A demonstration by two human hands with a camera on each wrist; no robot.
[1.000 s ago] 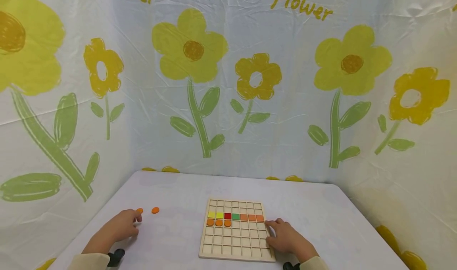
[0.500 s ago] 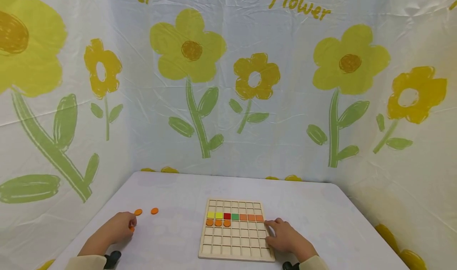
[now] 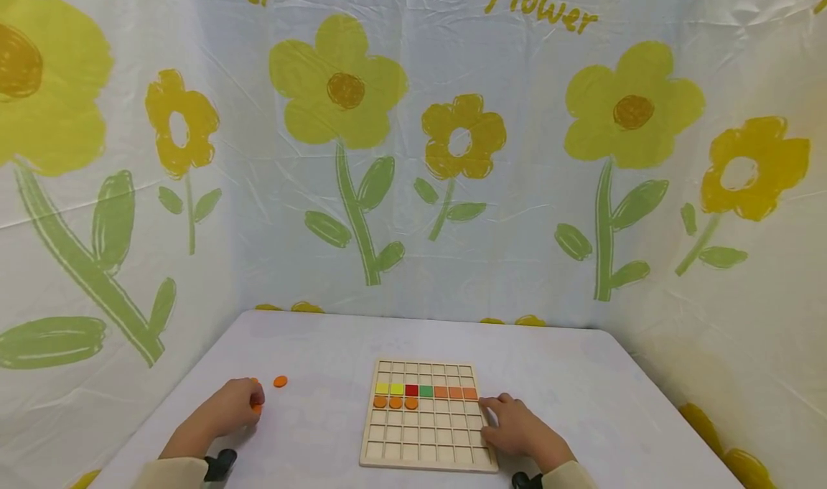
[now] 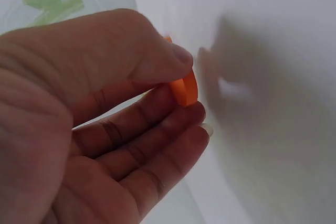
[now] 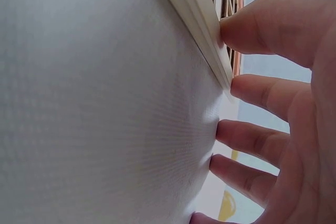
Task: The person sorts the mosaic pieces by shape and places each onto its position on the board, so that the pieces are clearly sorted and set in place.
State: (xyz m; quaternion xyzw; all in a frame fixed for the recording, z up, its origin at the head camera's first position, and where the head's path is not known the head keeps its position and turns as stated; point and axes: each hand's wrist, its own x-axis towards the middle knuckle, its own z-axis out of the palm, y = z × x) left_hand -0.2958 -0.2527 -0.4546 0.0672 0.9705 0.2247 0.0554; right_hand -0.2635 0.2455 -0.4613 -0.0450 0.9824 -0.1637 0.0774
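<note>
My left hand (image 3: 229, 408) is low over the left part of the table, pinching an orange round disc (image 4: 188, 88) between thumb and fingers. Another orange disc (image 3: 255, 380) lies mostly hidden behind that hand. A loose disc (image 3: 280, 381) rests a little to the right. The pale wooden grid board (image 3: 393, 454) lies near the middle. My right hand (image 3: 520, 429) touches the board's right edge with thumb and index fingertip, its fingers spread and nearly straight. Three orange discs (image 3: 395, 403) sit in a row at the board's left, just below a row of coloured squares (image 3: 426, 393).
The squares run yellow, red, green and orange across the board. White table (image 3: 323, 431) surrounds the board. A flower-printed cloth (image 3: 517, 259) hangs behind and at both sides of the table.
My left hand pulled one orange disc toward me and off to the left, then shifted right and slightly away with it pinched. The right hand stays at the board's edge.
</note>
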